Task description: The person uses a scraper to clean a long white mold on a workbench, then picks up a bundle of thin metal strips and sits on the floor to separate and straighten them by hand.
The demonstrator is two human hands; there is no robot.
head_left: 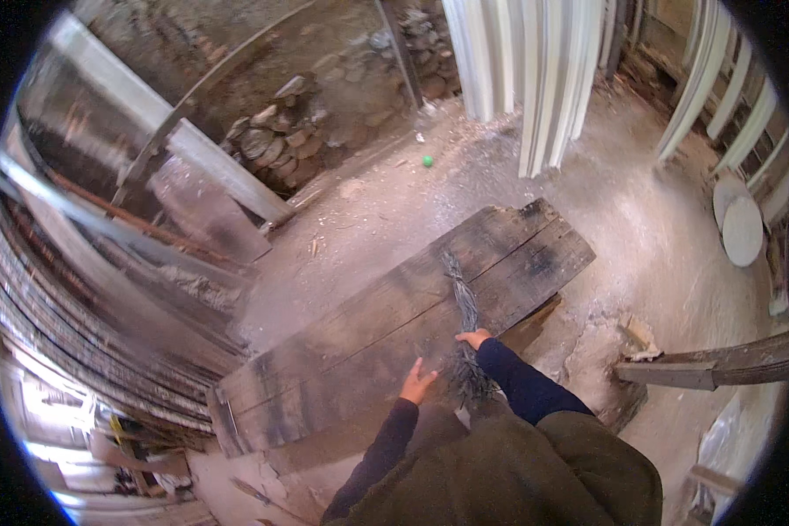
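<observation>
A bundle of long, dark grey strands [465,302] lies across a wide, worn wooden board [324,342], its lower end spreading out close to my body. My right hand [474,338] is closed around the bundle at its middle. I cannot make out what the strands are made of. Just left of the bundle's lower end, my left hand [418,383] is held with its fingers apart and nothing in it. Two planks with a dark seam between them make up the board, and its far right end is broken and ragged.
Stacked long boards [79,316] fill the left side. Pale corrugated sheets [543,79] stand upright at the back, near a stone wall [280,140]. A small green ball [427,161] lies on the dusty floor. A wooden beam [710,368] juts in from the right.
</observation>
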